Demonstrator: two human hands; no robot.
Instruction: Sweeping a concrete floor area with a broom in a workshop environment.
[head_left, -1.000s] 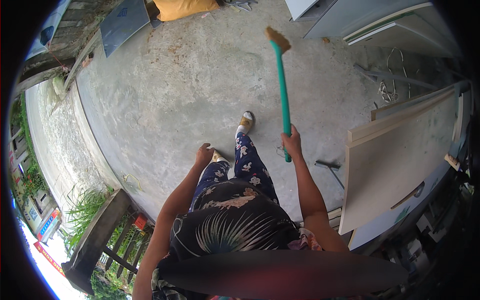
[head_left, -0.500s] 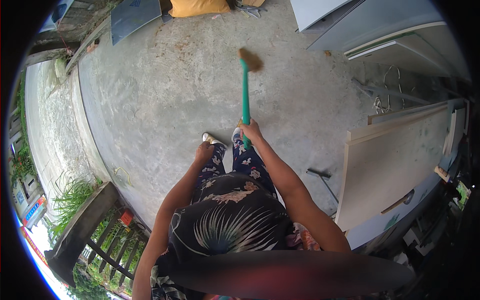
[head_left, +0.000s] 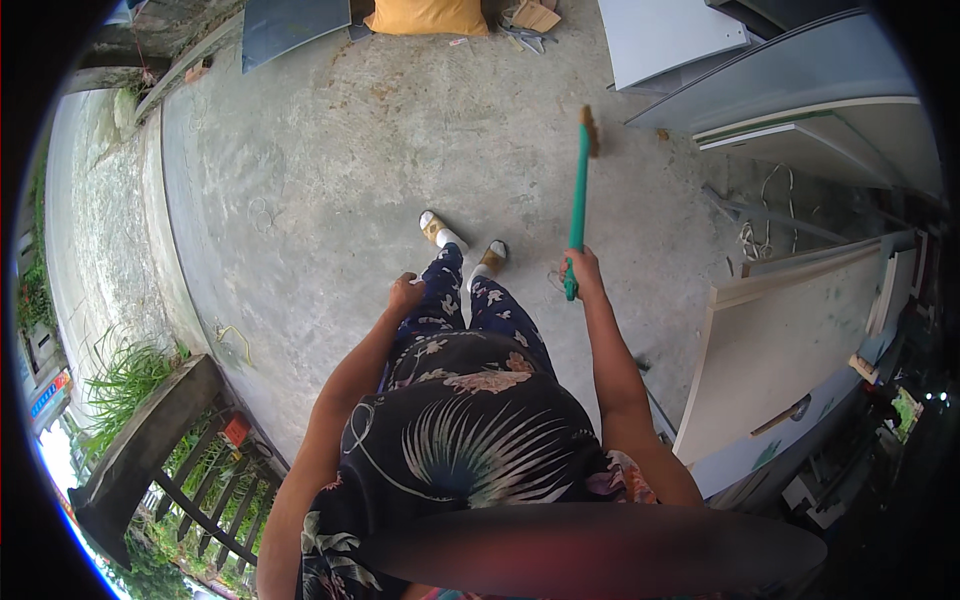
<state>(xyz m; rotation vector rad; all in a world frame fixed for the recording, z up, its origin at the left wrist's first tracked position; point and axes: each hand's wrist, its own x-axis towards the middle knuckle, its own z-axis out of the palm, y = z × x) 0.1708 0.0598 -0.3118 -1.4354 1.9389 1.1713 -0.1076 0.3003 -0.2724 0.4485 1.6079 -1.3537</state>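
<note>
A broom with a green handle and a small brown bristle head reaches away from me over the concrete floor. My right hand grips it near the handle's end, out to the right of my legs. The bristle head is at the far end, seen edge-on and slightly blurred; I cannot tell whether it touches the floor. Beside my left thigh hangs my left hand, its fingers curled in and no object visible in it. Both my feet, in tan slippers, stand on the floor between the hands.
Large boards lean along the right side, with grey and white panels further back. A yellow sack and a dark sheet lie at the far edge. A wooden bench stands lower left, beside plants.
My right hand has swung the broom to the right, away from my legs. My feet have shifted on the floor, while my left hand stays by my thigh.
</note>
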